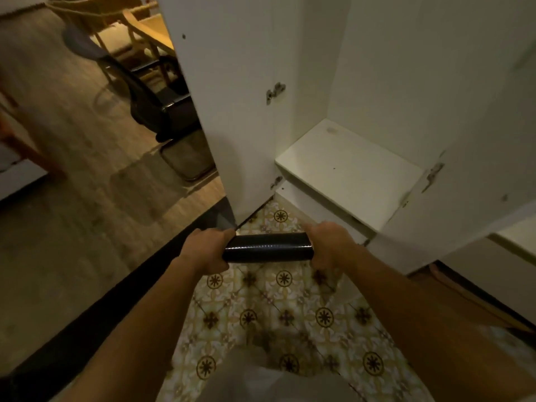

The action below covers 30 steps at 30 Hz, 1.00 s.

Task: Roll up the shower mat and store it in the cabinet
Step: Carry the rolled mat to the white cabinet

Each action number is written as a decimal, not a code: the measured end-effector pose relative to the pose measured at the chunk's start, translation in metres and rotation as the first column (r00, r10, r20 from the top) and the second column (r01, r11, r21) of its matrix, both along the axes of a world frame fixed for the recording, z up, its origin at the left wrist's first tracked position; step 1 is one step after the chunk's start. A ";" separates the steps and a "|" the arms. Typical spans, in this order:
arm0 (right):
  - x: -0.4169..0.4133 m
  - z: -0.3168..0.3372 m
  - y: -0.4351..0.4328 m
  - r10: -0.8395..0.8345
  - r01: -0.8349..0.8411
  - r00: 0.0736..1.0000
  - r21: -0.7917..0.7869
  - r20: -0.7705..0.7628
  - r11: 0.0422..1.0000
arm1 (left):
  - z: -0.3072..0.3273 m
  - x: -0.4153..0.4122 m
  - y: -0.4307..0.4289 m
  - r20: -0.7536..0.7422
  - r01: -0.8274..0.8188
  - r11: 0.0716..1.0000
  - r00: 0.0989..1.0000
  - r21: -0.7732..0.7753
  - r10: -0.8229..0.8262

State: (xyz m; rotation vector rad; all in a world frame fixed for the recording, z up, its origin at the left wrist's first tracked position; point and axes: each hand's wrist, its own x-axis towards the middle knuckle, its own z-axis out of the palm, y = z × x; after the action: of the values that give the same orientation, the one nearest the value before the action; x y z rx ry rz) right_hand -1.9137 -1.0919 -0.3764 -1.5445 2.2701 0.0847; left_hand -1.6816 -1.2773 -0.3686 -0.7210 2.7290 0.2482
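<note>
The shower mat [268, 247] is a tight black roll, held level above the patterned floor tiles. My left hand [207, 248] grips its left end and my right hand [329, 247] grips its right end. Just beyond the roll stands the white cabinet [349, 166], both doors swung open, its bare bottom shelf showing. The left door [232, 111] hangs straight ahead of my left hand and the right door [464, 184] is to the right of my right hand.
A dark threshold strip [116, 309] runs diagonally between the tiles and the wood floor on the left. A black office chair [162, 105], wooden chairs and a table stand behind the left door. The floor tiles [284, 314] lie under my arms.
</note>
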 end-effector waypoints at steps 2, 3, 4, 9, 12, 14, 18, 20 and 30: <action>-0.006 0.007 -0.024 -0.042 0.041 0.999 0.029 0.026 0.999 | 0.006 -0.014 -0.036 -0.014 0.048 0.999 0.999 0.024 -0.048; -0.010 0.010 -0.033 -0.050 0.049 0.998 0.036 0.037 0.998 | 0.008 -0.022 -0.051 -0.019 0.063 0.997 0.998 0.043 -0.062; -0.015 0.013 -0.042 -0.066 0.064 0.997 0.030 0.051 0.997 | 0.011 -0.032 -0.066 -0.023 0.087 0.995 0.996 0.058 -0.085; -0.056 0.016 -0.064 -0.139 0.140 0.989 -0.008 0.050 0.990 | 0.013 -0.082 -0.117 -0.080 0.182 0.973 0.982 0.143 -0.172; -0.090 0.012 -0.074 -0.185 0.188 0.980 -0.032 0.074 0.982 | 0.016 -0.117 -0.143 -0.122 0.233 0.950 0.970 0.206 -0.211; -0.112 0.009 -0.079 -0.213 0.216 0.972 -0.024 0.097 0.976 | 0.016 -0.144 -0.159 -0.144 0.271 0.931 0.960 0.245 -0.241; -0.168 0.006 -0.097 -0.290 0.295 0.938 0.004 0.188 0.956 | 0.022 -0.212 -0.193 -0.129 0.301 0.872 0.953 0.385 -0.272; -0.202 0.007 -0.107 -0.321 0.323 0.914 0.035 0.246 0.946 | 0.026 -0.248 -0.209 -0.127 0.317 0.842 0.948 0.436 -0.292; -0.346 0.016 -0.141 -0.489 0.468 0.719 0.176 0.494 0.866 | 0.024 -0.376 -0.282 -0.108 0.030 0.454 0.983 0.890 0.147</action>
State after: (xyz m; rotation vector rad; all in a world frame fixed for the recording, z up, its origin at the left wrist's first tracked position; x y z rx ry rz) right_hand -2.2600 -1.2331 -0.3600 -0.7682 2.1041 -0.3924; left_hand -2.0571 -1.5593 -0.3448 -0.4500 2.1693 1.6868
